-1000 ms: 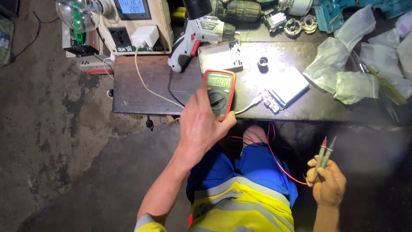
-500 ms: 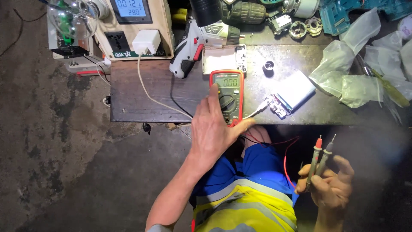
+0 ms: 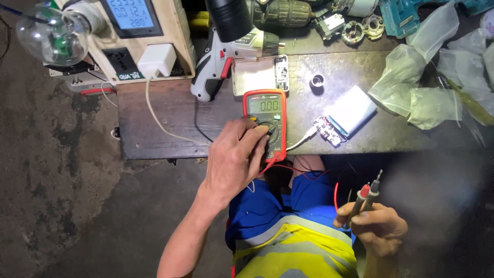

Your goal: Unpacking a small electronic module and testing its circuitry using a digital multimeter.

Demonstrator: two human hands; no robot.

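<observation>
Left hand [image 3: 234,162] fingers the multimeter [image 3: 265,123] at the bench edge [image 3: 154,154]; right hand [image 3: 378,226] grips probes [image 3: 365,198].

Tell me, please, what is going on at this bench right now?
A person sits at a dark workbench. Their left hand rests on a red multimeter, fingers on its dial. Their right hand holds both test probes together, off the bench. A small circuit board with a silver pack lies beside the meter.

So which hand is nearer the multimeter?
Left. The left hand rests on the multimeter, fingers at its dial. The right hand is off the table, lower right, holding the probes.
</observation>
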